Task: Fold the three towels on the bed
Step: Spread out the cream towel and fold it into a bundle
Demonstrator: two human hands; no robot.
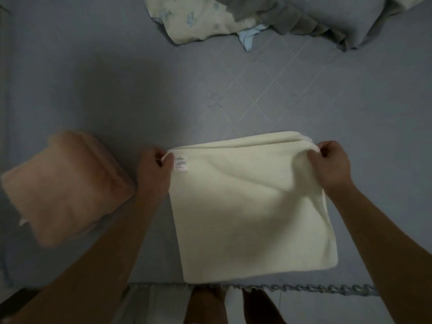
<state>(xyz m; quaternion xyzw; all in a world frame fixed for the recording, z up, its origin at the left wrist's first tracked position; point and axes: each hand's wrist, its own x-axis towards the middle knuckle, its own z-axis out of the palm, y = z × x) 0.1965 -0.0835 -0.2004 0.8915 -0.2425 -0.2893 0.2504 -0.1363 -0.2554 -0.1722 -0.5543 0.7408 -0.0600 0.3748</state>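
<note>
A cream towel (247, 211) lies folded over on the grey-blue bed (117, 90), near its front edge. My left hand (153, 170) pinches the towel's far left corner, right beside a white care label (181, 164). My right hand (332, 164) pinches the far right corner, which is lifted a little off the layers beneath. A pink towel (63, 185) sits folded in a thick stack to the left of my left forearm. A third towel cannot be made out for certain.
A crumpled pale floral cloth (198, 19) and a grey blanket (327, 22) lie bunched at the far side of the bed. The bed's ruffled front edge (304, 288) runs along the bottom, with my legs below it.
</note>
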